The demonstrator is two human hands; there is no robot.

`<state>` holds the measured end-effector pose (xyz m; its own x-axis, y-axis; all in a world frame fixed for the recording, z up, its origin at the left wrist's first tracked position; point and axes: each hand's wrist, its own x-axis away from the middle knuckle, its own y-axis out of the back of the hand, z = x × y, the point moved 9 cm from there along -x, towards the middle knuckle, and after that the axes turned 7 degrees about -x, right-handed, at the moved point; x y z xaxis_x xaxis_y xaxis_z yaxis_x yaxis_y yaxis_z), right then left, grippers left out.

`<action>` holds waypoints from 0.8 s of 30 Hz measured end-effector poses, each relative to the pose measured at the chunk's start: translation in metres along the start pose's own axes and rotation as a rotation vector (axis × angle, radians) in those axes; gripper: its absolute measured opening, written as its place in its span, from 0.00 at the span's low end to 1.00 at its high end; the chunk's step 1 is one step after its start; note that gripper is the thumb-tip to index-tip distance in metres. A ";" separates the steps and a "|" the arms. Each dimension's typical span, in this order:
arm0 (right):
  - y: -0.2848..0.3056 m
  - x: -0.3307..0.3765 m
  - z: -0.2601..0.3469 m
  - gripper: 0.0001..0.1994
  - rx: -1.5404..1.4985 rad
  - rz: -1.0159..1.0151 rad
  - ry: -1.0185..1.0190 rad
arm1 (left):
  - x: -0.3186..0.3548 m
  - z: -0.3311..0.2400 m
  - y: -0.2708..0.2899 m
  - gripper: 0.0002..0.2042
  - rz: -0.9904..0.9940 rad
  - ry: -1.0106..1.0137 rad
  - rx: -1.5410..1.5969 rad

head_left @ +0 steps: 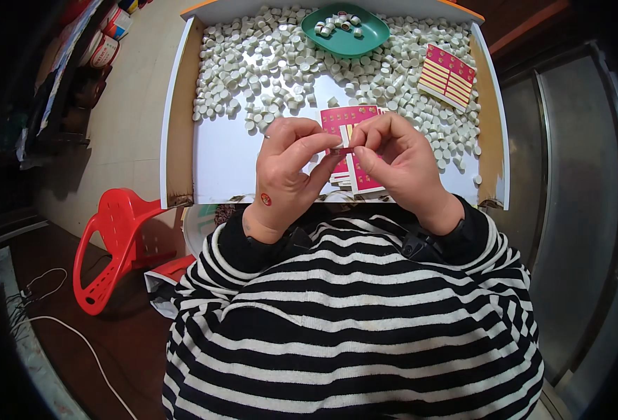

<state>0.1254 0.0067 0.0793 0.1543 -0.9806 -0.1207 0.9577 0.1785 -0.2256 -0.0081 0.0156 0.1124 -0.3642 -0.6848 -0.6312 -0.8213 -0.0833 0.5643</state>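
Both hands pinch a small red-and-white sticker (344, 149), left hand (288, 168) and right hand (400, 164) meeting above a pink sticker sheet (354, 115) they half hide, near white caps (253, 63) heaped on the far surface (225, 161).

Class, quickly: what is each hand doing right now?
Left hand: closed, pinching a small pink paper sticker strip.
Right hand: closed, pinching the same strip.

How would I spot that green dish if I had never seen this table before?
Start at the white tray table with raised sides, heaped with small white caps. Look to its far edge, in the middle, away from the person's hands. There sits the green dish, shallow and rounded, holding a few caps; it is the only green thing among all that white.
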 end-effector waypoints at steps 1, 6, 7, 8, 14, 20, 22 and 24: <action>0.000 -0.001 -0.005 0.06 -0.082 -0.002 -0.043 | 0.000 0.000 0.001 0.13 -0.002 0.027 0.065; -0.009 -0.001 -0.025 0.06 -0.516 0.023 -0.214 | 0.003 0.002 -0.002 0.14 -0.035 0.140 0.376; -0.013 0.000 -0.029 0.06 -0.650 0.038 -0.256 | 0.004 0.005 -0.004 0.14 -0.049 0.170 0.467; -0.011 0.000 -0.029 0.06 -0.648 0.037 -0.252 | 0.003 0.005 -0.005 0.14 -0.050 0.165 0.469; -0.004 -0.003 -0.018 0.09 -0.447 0.006 -0.077 | 0.006 0.021 -0.027 0.14 0.020 0.413 0.876; -0.010 0.001 0.022 0.10 0.459 0.059 0.319 | 0.025 0.042 -0.042 0.12 0.156 0.750 1.043; -0.011 0.003 0.024 0.11 0.480 0.051 0.369 | 0.024 0.039 -0.045 0.08 0.226 0.759 1.025; -0.010 0.004 0.023 0.11 0.487 0.050 0.392 | 0.025 0.040 -0.046 0.07 0.258 0.767 1.014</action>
<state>0.1217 -0.0006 0.1036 0.1899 -0.8531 -0.4860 0.9667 0.0758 0.2446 0.0027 0.0308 0.0496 -0.4951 -0.8643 0.0886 -0.8525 0.4636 -0.2417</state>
